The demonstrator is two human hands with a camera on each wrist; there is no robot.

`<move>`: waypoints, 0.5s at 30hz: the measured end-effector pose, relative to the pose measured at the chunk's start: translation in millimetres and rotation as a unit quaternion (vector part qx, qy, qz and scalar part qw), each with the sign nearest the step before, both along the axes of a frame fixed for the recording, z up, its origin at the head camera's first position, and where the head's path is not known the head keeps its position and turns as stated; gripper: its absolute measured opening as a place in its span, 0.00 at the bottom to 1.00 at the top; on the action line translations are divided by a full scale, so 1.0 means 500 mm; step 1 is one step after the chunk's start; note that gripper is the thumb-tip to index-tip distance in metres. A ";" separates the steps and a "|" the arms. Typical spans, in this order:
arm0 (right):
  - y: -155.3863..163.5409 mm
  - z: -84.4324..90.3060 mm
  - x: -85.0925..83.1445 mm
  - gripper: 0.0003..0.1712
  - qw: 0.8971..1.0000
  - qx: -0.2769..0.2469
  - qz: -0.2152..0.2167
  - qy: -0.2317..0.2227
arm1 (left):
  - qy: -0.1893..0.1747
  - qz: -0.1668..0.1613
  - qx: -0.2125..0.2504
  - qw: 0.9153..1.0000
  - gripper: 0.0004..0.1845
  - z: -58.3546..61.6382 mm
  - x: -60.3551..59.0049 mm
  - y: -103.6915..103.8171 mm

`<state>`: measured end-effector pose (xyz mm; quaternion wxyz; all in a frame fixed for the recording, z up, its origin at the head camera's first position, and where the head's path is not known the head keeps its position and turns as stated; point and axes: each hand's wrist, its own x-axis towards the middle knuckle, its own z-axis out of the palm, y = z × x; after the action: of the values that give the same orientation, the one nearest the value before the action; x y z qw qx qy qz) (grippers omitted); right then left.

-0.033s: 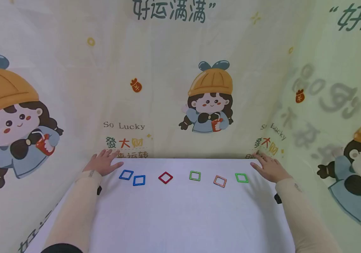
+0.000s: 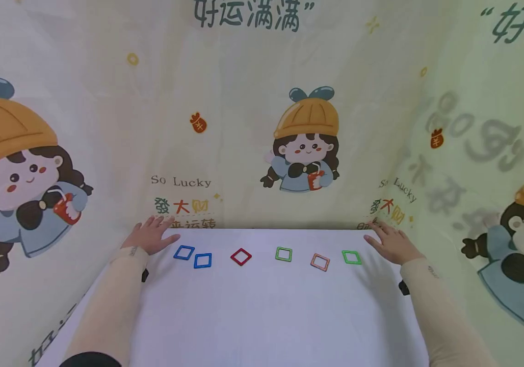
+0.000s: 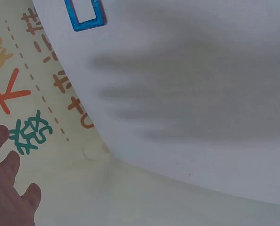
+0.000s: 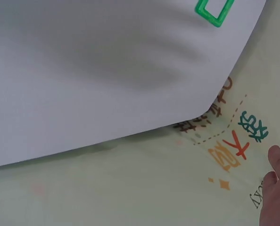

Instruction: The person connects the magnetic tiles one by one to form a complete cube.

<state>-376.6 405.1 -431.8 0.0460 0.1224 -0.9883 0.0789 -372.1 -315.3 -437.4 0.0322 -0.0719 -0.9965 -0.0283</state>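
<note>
My left hand (image 2: 149, 235) is held over the far left corner of the white table, its fingers spread and nothing in them. Closest to it are a tilted blue square frame (image 2: 176, 256) and a second blue square frame (image 2: 195, 261). Over the far right corner, my right hand (image 2: 392, 242) is also spread and holds nothing; a bright green square frame (image 2: 344, 257) lies nearest to it. Between them a red square frame (image 2: 236, 261), a lighter green square frame (image 2: 277, 254) and an orange-pink square frame (image 2: 313, 260) lie flat, apart from each other.
The white table (image 2: 262, 316) ends at the back against a pale printed cloth (image 2: 243, 153) with cartoon figures and lettering. More of this cloth hangs at the left and right sides. Soft shadows of the hands fall on the tabletop.
</note>
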 end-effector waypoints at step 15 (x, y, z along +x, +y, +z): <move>-0.041 -0.040 -0.002 0.45 1.000 0.007 0.016 -0.020 | -0.003 -0.002 -0.031 1.000 0.39 -0.055 -0.032 -0.008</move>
<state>-377.7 384.5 -451.8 0.0241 0.1372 -0.9874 0.0749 -388.3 -319.2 -464.8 0.0272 -0.0744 -0.9969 0.0019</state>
